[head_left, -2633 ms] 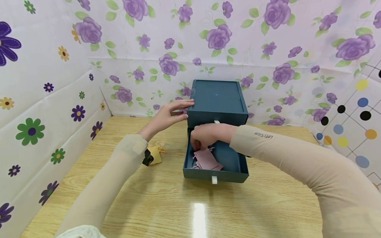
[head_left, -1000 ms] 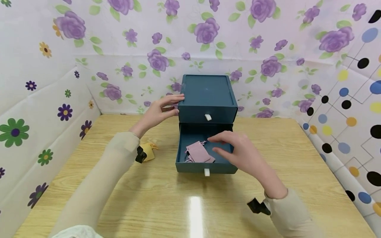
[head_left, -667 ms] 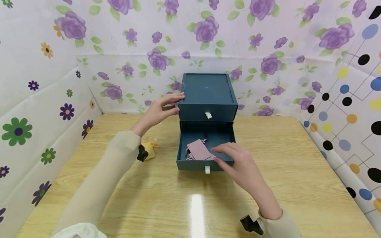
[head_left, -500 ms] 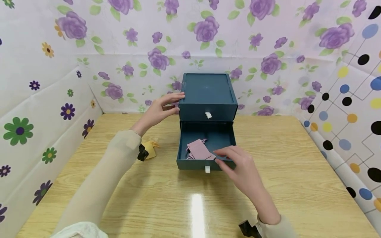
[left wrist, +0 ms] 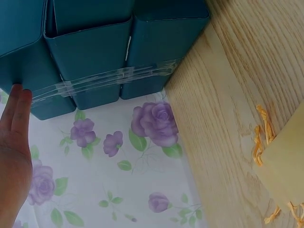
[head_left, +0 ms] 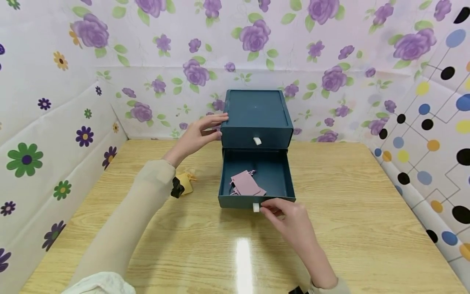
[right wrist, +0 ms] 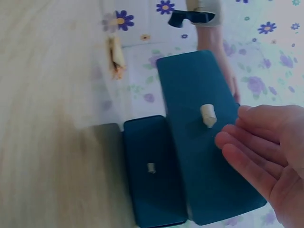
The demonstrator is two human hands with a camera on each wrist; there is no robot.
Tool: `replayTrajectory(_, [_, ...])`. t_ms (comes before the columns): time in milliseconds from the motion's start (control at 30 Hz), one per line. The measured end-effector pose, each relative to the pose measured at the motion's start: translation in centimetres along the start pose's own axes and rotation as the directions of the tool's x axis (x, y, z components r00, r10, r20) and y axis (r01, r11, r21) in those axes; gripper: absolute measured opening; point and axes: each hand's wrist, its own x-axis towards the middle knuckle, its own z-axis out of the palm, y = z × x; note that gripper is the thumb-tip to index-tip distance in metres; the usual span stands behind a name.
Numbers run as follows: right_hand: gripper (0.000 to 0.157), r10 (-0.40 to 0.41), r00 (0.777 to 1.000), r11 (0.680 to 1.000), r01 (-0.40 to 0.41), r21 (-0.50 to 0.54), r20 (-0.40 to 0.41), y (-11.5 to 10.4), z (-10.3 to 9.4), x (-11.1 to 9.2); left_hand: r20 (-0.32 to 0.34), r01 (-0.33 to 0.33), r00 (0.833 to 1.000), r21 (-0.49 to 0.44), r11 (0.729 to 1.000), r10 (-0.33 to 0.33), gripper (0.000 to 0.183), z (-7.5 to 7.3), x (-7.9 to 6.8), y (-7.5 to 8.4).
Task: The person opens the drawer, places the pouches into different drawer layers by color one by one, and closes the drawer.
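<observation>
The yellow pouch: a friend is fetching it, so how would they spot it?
Find the blue drawer unit in the head view. On the table to its left lies the yellow pouch with orange strings; the pink pouches sit in the open drawer.

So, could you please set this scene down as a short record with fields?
Furniture: blue-green drawer unit on a wood-grain table
Open drawer: the one directly below the top drawer, pulled out
Contents: pink pouches, overlapping, toward the drawer's left
Left hand: fingers extended, touching the unit's left side near its upper edge
Right hand: fingertips just beside the open drawer's white tab, not gripping it
Loose item: yellow pouch, left of the unit
Backdrop: floral cloth
</observation>
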Motion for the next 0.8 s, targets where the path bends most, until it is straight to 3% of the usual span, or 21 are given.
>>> replayTrajectory(200, [0.006,0.066,0.998,0.998,-0.066,-0.020,-0.016,0.4,1.2,-0.2,-0.001,0.007,1.000,0.005,1.000,-0.007,0.046,-0.1,0.0,0.0])
replayTrajectory(500, [0.019,0.187,0.982,0.978,-0.188,-0.086,-0.014,0.5,2.6,-0.2,0.001,0.014,1.000,0.000,1.000,-0.014,0.047,0.0,0.0,0.0])
replayTrajectory(800, [0.014,0.294,0.954,0.951,-0.298,0.082,0.057,0.5,3.1,0.1,-0.007,0.019,1.000,-0.003,1.000,-0.020,0.046,0.0,-0.1,0.0])
